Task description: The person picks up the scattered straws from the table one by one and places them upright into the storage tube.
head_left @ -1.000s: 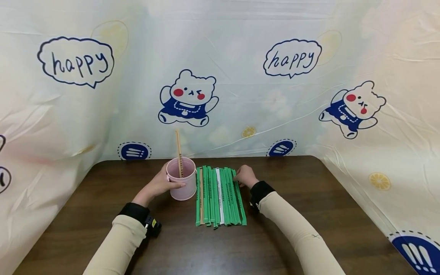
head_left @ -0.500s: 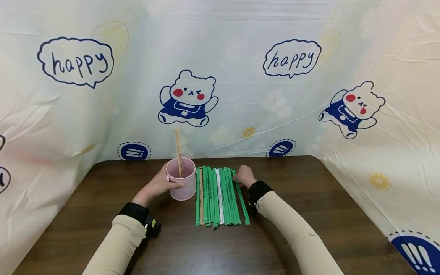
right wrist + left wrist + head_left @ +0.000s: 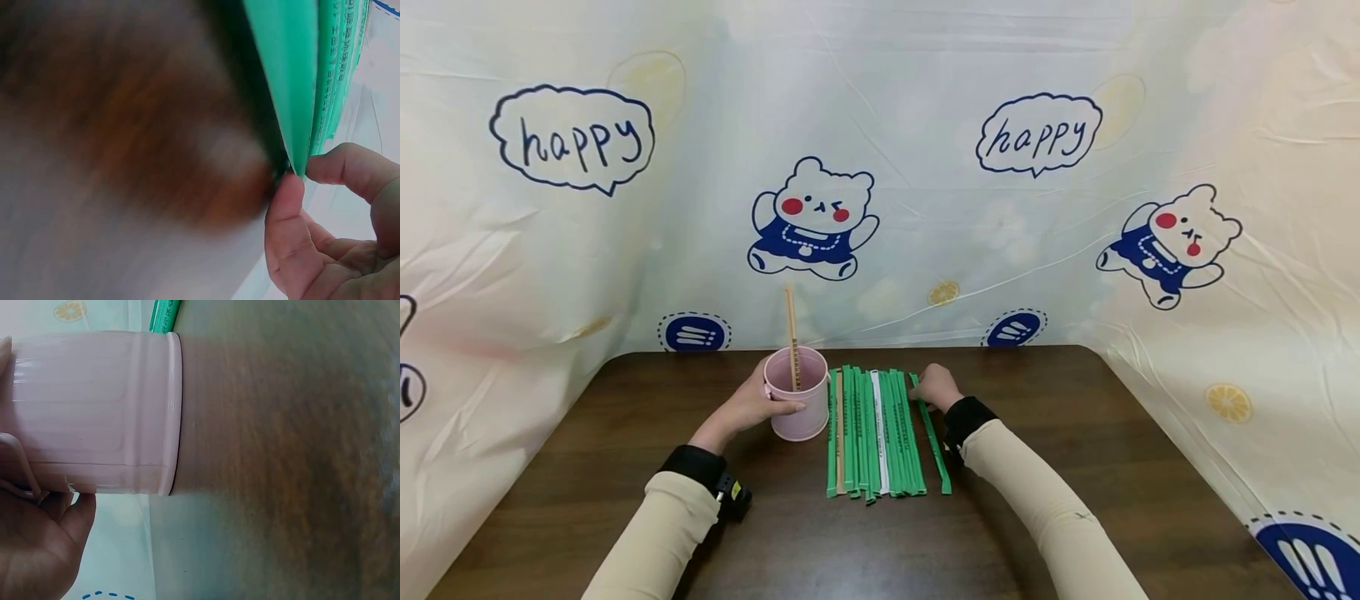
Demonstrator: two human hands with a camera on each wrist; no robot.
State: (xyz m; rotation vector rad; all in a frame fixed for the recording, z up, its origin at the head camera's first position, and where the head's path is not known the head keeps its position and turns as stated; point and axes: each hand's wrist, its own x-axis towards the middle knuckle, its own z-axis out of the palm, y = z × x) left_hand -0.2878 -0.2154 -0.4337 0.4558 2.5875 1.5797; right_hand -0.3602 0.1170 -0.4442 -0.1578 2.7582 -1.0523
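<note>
My left hand (image 3: 751, 405) holds the pink bucket-shaped cup (image 3: 802, 419) from its left side, thumb across the front. The cup stands upright, with a tan printed stick (image 3: 789, 310) leaning up out of it. Beside it lies a row of slim green paper-wrapped sticks (image 3: 855, 437), with one tan and one white wrapper (image 3: 880, 437) among them. At the row's right, my right hand (image 3: 937, 387) pinches the far end of a single green stick (image 3: 290, 94) between thumb and finger. This stick slants apart from the row, its near end farther right.
A dark brown wooden table (image 3: 865, 550) carries everything. Behind and at the sides hangs a pale printed cloth (image 3: 910, 75) with bears and lettering, meeting the table's back edge. In the left wrist view, a wire handle (image 3: 22, 465) shows on the cup's side.
The rightmost green stick, pinched by my right hand, has moved rightward off the row, opening a gap. My left hand and the cup stay in place; the head view has shifted slightly.
</note>
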